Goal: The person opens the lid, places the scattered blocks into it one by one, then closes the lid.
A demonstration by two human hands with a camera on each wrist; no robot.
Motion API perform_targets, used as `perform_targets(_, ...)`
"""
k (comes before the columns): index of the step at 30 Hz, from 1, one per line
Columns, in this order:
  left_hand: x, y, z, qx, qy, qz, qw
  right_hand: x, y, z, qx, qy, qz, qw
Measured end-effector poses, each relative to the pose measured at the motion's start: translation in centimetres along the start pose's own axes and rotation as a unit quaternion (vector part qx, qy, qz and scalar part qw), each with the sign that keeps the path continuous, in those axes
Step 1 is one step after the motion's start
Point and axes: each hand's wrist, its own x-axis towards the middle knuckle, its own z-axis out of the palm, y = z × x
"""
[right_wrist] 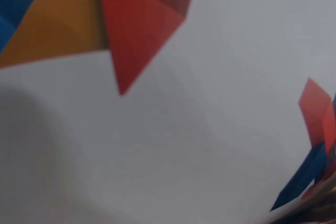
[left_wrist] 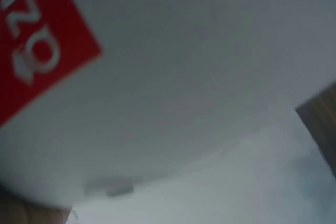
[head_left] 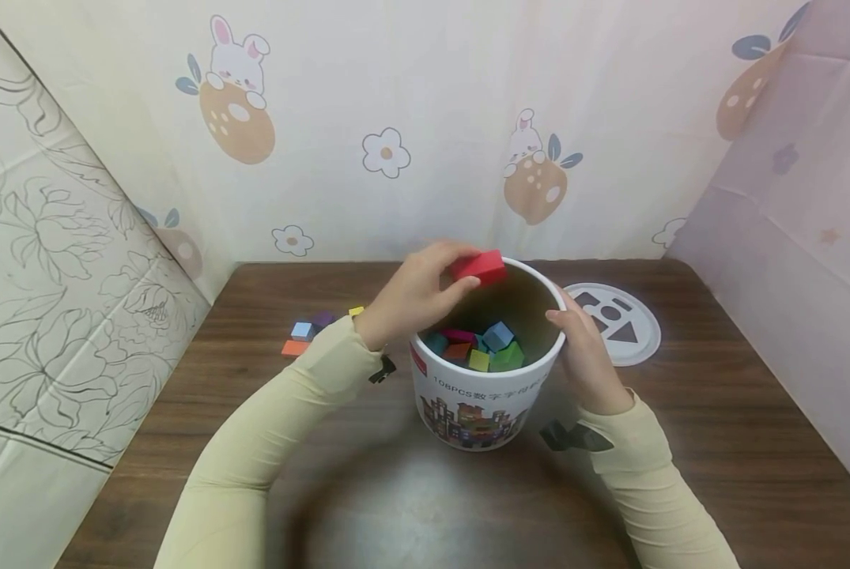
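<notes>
Here's the left hand (head_left: 419, 292), thumb and fingers clamped on a red block (head_left: 483, 267), the gap between them just the block's width, held over the far side of the bucket (head_left: 531, 395); whether it touches the rim, I can't tell. Over on the right, the right hand (head_left: 587, 348) grips the rim, thumb laid over the edge, the other fingers partly hidden by the wall. I'd call this the block-transfer step (in or out, one look won't settle it), and the next move seems to call for a steady bucket and a clean pass across the rim. Inside, a jumble of coloured blocks (head_left: 498, 337) sits low. Farther out on the wooden table (head_left: 716, 442), a light-blue block (head_left: 302, 330) and an orange block (head_left: 296, 348) lie to the left, while a white lid (head_left: 645, 324) with cut-out shapes rests far right.
</notes>
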Motion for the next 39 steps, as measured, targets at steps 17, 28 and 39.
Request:
perform_targets(17, 2.2, 1.5, 0.9, 0.044, -0.097, 0.019, 0.9941, -0.1, -0.1, -0.1, -0.02, -0.003, 0.019, 0.9996)
perform_targets(28, 2.5, 1.6, 1.3, 0.077, -0.139, 0.0, 0.9873, 0.0, -0.1, 0.1, -0.03, 0.001, 0.002, 0.9996)
perform_targets(39, 2.4, 1.5, 1.1, 0.06, -0.134, 0.008, 0.9892, 0.2, 0.0, 0.3, -0.009, 0.007, -0.007, 0.9999)
